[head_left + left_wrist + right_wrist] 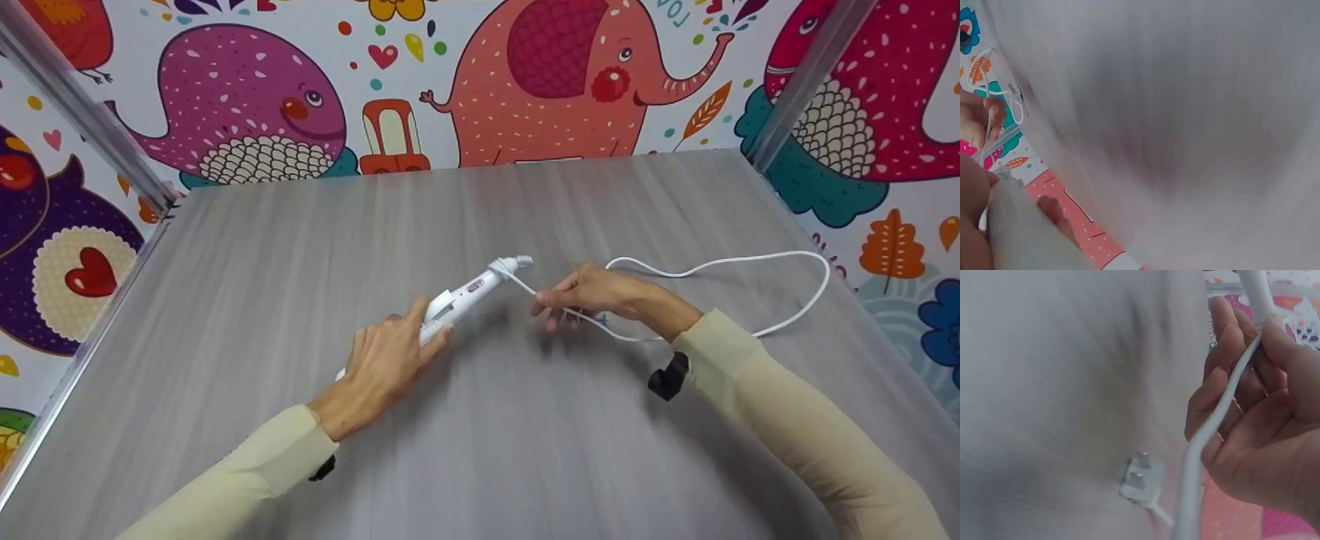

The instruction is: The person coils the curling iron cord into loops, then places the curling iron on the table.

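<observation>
My left hand [382, 349] grips a white hair styling iron [466, 294] around its body, held slantwise over the table. Its cord end points up and to the right, with a few turns of white cord [517, 280] around it. From there the cord runs to my right hand [592, 291], which pinches it between thumb and fingertips. In the right wrist view, the cord passes across the palm, and a two-pin plug [1144, 479] shows below the hand. The iron [1027, 230] fills the lower left corner of the left wrist view; my fingers and palm hide much of it.
Loose cord [821, 277] loops out to the right past my right forearm. The grey wood-grain table [300, 247] meets printed walls [247, 97] at the back and sides. Metal posts [802, 82] stand at its back corners.
</observation>
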`<state>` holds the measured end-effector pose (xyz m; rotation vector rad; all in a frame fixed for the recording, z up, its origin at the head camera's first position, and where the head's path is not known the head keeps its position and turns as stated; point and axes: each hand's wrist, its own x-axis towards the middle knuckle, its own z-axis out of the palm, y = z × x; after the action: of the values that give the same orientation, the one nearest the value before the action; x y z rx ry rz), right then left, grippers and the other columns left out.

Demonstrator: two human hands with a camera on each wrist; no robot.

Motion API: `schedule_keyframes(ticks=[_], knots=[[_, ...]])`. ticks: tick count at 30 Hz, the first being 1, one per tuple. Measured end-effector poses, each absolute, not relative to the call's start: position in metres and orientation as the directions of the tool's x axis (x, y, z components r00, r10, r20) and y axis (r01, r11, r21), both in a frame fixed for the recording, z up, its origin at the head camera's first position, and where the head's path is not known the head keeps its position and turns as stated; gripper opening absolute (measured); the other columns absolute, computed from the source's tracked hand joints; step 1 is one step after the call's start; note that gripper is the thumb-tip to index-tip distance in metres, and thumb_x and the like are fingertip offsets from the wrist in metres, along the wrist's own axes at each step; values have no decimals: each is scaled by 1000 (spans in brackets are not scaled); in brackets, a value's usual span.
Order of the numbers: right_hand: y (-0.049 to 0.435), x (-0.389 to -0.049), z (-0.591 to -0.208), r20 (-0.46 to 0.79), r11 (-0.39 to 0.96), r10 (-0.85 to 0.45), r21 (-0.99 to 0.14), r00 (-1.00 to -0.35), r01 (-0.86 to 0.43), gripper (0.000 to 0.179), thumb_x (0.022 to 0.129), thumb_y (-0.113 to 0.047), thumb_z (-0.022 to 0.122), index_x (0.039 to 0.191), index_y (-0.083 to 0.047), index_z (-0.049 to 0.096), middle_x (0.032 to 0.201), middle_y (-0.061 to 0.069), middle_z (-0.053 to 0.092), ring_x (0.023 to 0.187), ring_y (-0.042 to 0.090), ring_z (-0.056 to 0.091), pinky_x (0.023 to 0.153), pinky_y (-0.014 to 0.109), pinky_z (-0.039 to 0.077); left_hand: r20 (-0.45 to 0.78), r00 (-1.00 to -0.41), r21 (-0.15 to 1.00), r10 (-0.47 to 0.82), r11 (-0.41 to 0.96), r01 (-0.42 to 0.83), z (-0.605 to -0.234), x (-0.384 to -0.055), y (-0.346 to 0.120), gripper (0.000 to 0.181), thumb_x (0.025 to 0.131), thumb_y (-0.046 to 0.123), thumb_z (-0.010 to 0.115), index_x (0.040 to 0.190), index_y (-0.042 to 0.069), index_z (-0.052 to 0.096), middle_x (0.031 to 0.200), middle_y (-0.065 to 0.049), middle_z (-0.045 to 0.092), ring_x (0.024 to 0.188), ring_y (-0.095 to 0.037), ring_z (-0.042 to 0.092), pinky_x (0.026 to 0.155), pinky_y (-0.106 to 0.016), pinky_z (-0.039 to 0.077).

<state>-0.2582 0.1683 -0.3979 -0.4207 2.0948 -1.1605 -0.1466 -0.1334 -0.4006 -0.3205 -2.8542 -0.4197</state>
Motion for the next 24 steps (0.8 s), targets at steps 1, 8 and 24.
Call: schedule_keyframes(ticks=[1, 8, 24], knots=[[171, -260, -400, -436, 543, -566, -836, -700, 82, 37, 98, -36, 64, 115, -4, 74, 72, -3, 73, 61, 9, 57, 58, 23, 46, 263, -950, 266, 170, 933, 241, -399, -147, -134, 38, 97, 44, 61, 111, 10, 51, 63, -9, 55, 50, -23, 52, 44, -42, 44], [182, -269, -402, -532, 521, -519, -817, -669, 246, 41, 95, -37, 68, 114, -1, 73, 59, -6, 51, 58, 7, 45, 55, 23, 38, 285, -946, 308, 156, 920, 244, -391, -149, -136, 38, 98, 45, 59, 112, 11, 51, 68, -10, 57, 51, -20, 49, 43, -37, 41], [166, -282, -387, -464, 755, -432, -655, -773, -29, 20, 78, -27, 86, 75, -11, 76, 58, -11, 55, 62, 6, 46, 58, 23, 36, 445, -815, 139, 371, 870, 472, -404, -139, -125, 37, 94, 41, 66, 110, 10, 56, 61, -4, 53, 47, -10, 41, 39, -30, 40]])
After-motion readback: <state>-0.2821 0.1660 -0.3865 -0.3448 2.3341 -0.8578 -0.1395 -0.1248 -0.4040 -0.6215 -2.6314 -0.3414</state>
